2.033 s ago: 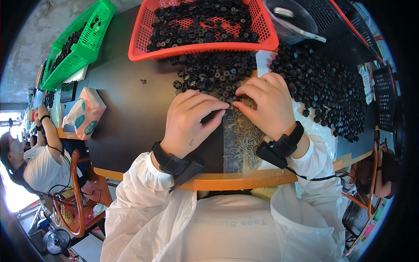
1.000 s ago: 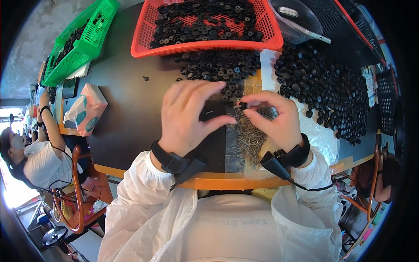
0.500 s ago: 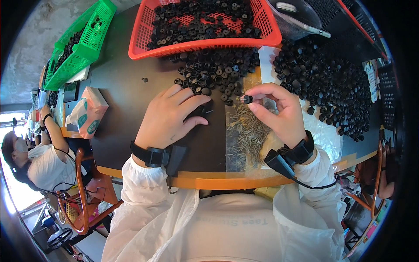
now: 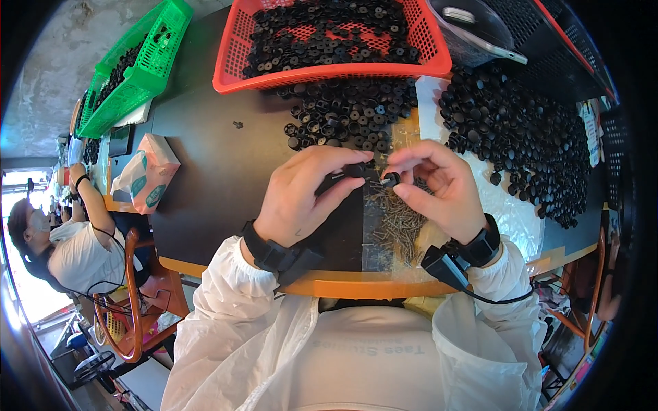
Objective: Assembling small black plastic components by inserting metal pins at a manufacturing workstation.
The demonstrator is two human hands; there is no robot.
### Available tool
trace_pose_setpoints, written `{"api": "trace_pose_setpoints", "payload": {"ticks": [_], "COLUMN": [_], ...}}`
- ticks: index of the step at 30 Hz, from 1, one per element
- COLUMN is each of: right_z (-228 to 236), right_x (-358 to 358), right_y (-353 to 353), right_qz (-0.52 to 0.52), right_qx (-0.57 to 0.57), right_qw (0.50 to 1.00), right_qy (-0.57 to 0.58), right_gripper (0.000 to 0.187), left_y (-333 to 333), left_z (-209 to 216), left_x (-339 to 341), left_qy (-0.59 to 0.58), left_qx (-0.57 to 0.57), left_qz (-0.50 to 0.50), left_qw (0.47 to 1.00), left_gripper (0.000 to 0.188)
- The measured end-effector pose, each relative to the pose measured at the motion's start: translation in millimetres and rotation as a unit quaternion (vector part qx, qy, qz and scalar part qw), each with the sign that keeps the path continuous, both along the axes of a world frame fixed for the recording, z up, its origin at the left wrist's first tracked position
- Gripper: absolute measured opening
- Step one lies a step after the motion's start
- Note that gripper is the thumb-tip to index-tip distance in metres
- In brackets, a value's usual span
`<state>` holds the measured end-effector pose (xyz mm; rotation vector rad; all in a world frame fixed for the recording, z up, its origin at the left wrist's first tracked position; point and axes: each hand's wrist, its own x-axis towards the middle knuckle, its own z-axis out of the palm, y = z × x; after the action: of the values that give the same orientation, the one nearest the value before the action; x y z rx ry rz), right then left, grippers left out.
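Left hand (image 4: 291,195) pinching a black part (image 4: 354,170), right hand (image 4: 449,195) pinching a black knob (image 4: 393,178) just beside it, screws (image 4: 399,226) nearby

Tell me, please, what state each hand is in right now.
Left hand: closed, pinching a black part.
Right hand: closed, holding a small black piece at the fingertips.

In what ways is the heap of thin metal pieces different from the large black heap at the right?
The metal heap looks grey-brown; the black heap is dark all over. The metal heap's pieces are thin and straight; the black heap's are mostly round. The metal heap covers a small patch, while the black heap spreads much wider. Both are loose heaps of many small parts.
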<state>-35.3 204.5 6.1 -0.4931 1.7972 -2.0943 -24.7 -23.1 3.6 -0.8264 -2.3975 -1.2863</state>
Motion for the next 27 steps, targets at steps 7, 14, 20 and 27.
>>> {"api": "trace_pose_setpoints", "payload": {"ticks": [7,14,20,27], "right_z": [2.6,3.9,3.9,5.9], "right_x": [1.6,3.0,3.5,3.2], "right_y": [0.5,-1.1,-3.4,-3.6], "right_qz": [-0.034,-0.051,-0.053,-0.051], "right_qx": [-0.003,0.044,0.065,0.081], "right_qw": [0.998,0.991,0.989,0.986], "right_qy": [0.047,0.115,0.125,0.138], "right_gripper": [0.023,0.021,0.02,0.02], "left_y": [11.6,17.4,17.3,15.4], "left_z": [-11.2,-4.7,-4.8,-6.1], "left_x": [9.4,19.8,20.6,17.9], "left_qy": [-0.105,-0.225,-0.236,-0.192], "left_qx": [0.21,0.275,0.273,0.206], "left_qz": [-0.044,-0.015,-0.014,-0.003], "left_qw": [0.971,0.935,0.932,0.959], "left_gripper": [0.025,0.034,0.033,0.034]}}
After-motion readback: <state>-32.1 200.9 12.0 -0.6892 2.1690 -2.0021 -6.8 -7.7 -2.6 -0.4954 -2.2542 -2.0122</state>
